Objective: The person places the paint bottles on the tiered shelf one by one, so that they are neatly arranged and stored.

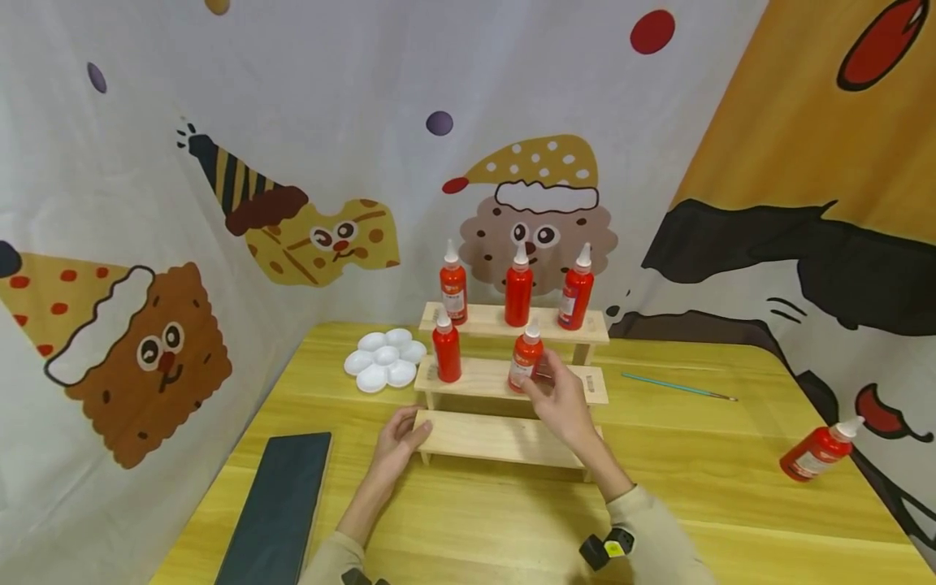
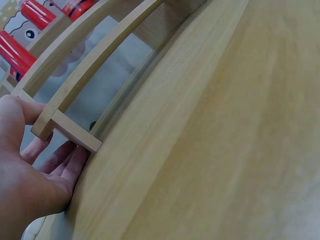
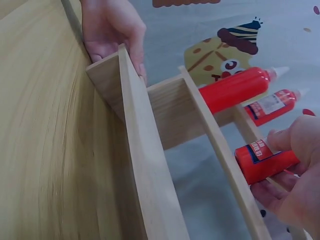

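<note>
A three-tier wooden stand (image 1: 504,439) stands on the table. My left hand (image 1: 398,439) grips the left end of its lowest step, thumb on the board and fingers beside the leg in the left wrist view. My right hand (image 1: 566,402) holds a red paint bottle (image 1: 526,357) with a white nozzle, upright at the middle step; thumb and fingers pinch it from both sides in the right wrist view. Left of it on that step is another red paint bottle (image 1: 447,353). Three more red bottles, one in the middle (image 1: 518,296), line the top step.
A white flower-shaped palette (image 1: 371,376) lies left of the stand. A dark flat board (image 1: 278,512) is at the front left. To the right lie a thin blue paintbrush (image 1: 676,386) and, near the table's edge, one more red bottle (image 1: 815,453). A printed cloth (image 1: 329,97) hangs behind.
</note>
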Motion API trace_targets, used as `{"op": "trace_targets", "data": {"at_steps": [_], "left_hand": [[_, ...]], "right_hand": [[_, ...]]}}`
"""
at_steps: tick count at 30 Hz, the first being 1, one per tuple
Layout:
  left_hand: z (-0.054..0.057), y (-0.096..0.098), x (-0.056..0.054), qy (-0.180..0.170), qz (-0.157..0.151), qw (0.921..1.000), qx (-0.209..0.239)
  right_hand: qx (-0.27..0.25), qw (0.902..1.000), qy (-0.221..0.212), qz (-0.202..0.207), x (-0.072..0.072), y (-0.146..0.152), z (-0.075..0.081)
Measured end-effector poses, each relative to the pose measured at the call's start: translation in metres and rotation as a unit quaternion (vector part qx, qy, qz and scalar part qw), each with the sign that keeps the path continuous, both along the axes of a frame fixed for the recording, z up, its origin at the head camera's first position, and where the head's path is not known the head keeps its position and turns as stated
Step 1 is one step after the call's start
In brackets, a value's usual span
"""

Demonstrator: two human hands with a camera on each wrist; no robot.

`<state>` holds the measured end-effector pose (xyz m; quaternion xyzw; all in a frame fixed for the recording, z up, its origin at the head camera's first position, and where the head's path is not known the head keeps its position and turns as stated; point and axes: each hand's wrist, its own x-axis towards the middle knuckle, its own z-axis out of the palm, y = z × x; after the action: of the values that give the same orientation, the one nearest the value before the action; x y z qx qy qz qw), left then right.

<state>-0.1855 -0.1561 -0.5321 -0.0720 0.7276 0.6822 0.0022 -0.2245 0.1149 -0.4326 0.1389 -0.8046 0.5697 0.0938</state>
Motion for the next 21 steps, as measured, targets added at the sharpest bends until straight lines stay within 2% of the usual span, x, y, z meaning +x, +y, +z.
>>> {"op": "trace_targets", "data": {"at_steps": [6,12,21], "left_hand": [[0.000,0.000,0.000,0.001,0.002,1.0000,0.003],[-0.001,0.001,0.000,0.006,0.008,0.9999,0.003],[-0.001,0.002,0.003,0.009,0.023,0.9997,0.006]], "right_hand": [[0.015,0.9997,0.018,-0.001,-0.006,-0.012,-0.005],[0.022,0.9991,0.034,-0.009,-0.006,-0.015,-0.007],[0.025,0.9993,0.025,-0.007,-0.004,-0.014,-0.015]]}}
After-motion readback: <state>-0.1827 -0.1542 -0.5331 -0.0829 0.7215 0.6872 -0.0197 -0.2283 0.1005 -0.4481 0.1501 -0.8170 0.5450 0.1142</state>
